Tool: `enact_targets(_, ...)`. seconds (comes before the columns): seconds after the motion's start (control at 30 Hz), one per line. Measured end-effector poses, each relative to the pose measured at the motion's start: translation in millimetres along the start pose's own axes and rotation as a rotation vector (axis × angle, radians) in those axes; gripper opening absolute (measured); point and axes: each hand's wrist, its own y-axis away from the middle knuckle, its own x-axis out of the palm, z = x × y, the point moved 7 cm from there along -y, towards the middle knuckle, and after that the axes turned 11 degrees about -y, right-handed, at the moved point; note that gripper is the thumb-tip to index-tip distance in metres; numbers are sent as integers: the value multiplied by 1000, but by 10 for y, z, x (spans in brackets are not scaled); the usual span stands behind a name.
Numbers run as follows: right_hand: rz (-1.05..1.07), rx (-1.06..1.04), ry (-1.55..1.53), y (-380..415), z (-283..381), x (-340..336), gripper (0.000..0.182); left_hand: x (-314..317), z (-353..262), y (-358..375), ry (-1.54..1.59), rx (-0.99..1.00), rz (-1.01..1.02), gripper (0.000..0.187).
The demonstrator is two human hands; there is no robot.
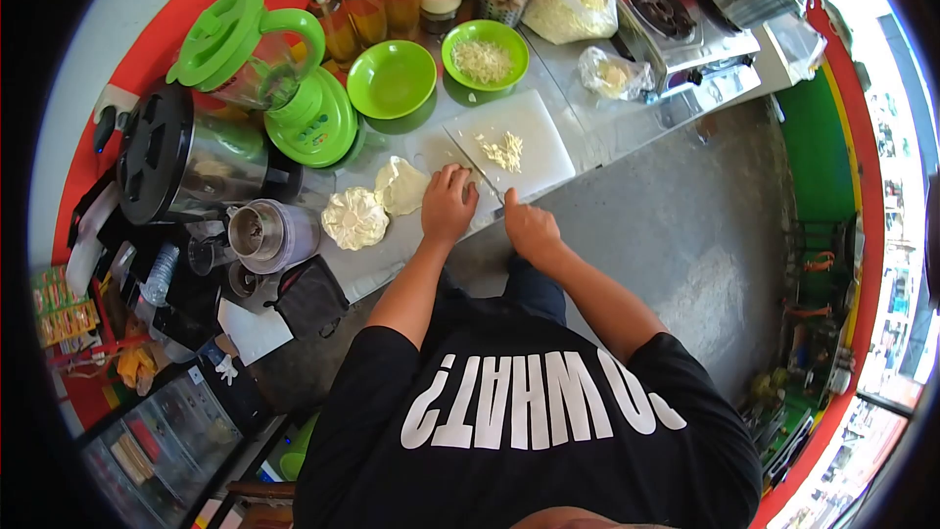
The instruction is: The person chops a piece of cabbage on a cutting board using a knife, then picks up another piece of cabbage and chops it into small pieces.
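Observation:
On the white cutting board (548, 137) lies a small heap of pale shredded cabbage (502, 152). My right hand (532, 230) is closed around the handle of a knife (472, 164), whose blade slants across the board to the left of the heap. Just left of the blade, my left hand (449, 204) presses down with curled fingers; whatever is beneath them is hidden. A cut cabbage (354, 218) and a loose cabbage leaf (400, 186) rest on the counter to the left. Behind the board, a green bowl (452, 36) contains more shreds.
Another green bowl (392, 78) stands beside a green blender (311, 118). Pump bottles (364, 5) line the wall. Rightward are a bag of shredded cabbage (576, 5), a smaller plastic bag (615, 74) and a gas stove (676, 24). A steel-topped container (259, 232) stands at left.

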Motion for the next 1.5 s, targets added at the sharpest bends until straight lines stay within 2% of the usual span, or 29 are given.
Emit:
enact_targets(0.07, 45, 18, -4, 53, 60, -91, 22, -20, 8, 11, 5, -16, 13, 25)
enact_targets(0.17, 3, 56, 2, 212, 133, -123, 19, -33, 5, 12, 15, -22, 2, 25)
enact_targets(0.27, 2, 116, 16, 137, 76, 235, 26, -42, 1, 16, -9, -3, -43, 25)
enact_targets(0.37, 20, 114, -155, 27, 186, 108, 24, -28, 19, 19, 1, 4, -35, 26)
enact_targets(0.47, 47, 90, -129, 9, 290, -108, 26, -59, 9, 29, 25, 0, -38, 27)
enact_targets(0.6, 14, 109, -167, 156, 325, 29, 26, -38, 35, 48, 33, -21, -31, 27)
enact_targets(0.67, 31, 185, -137, 134, 297, 194, 28, -52, 40, 35, 34, -21, -31, 26)
enact_targets(0.9, -1, 120, -161, -46, 354, 14, 23, -65, 66, 33, 75, 2, -21, 22)
enact_targets(1.1, 19, 207, -193, 61, 363, 250, 21, -5, 113, 48, 109, -71, 4, 24)
enact_targets(1.2, -9, 184, -220, -22, 350, 227, 23, -29, 115, 66, 123, -43, -42, 25)
enact_targets(1.27, -67, 98, -158, -78, 345, 102, 25, -14, 131, 63, 150, -38, -37, 26)
enact_targets(1.5, -35, 183, -257, -8, 382, 281, 25, -15, 166, 92, 162, -28, -30, 22)
